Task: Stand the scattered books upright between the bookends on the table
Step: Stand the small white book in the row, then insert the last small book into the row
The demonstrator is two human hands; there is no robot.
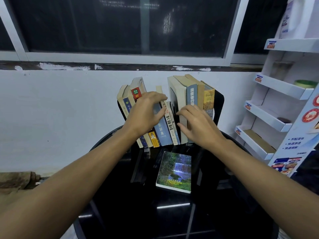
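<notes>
one book (pixel 174 171) is left lying flat on the dark table (pixel 120 213), its waterfall cover facing up, just in front of the row and apart from both hands. it looks like a thick paperback with a glossy cover and pale page edges, so i'd judge it easy enough to lift by its edge.

most of the job looks done. the row of books (pixel 162 128) already stands spine-out between the two black bookends, left bookend (pixel 120 107) mostly hidden, right bookend (pixel 218 104) showing as a dark curved plate. the left group leans to the left, the right group stands nearly straight, and a narrow dark gap opens between them near the middle.

the left hand (pixel 146 112) rests on the leaning spines, fingers spread and pressing across the grey-blue book (pixel 162 133). the right hand (pixel 196 125) lies against the tall pale books, fingers together and curled at the edge of the gap. neither hand grips a loose book; they seem to be parting or steadying the row, perhaps to make room.

behind is a white wall under a dark window (pixel 120 23), with a white cardboard display rack (pixel 276 100) to the right.
</notes>
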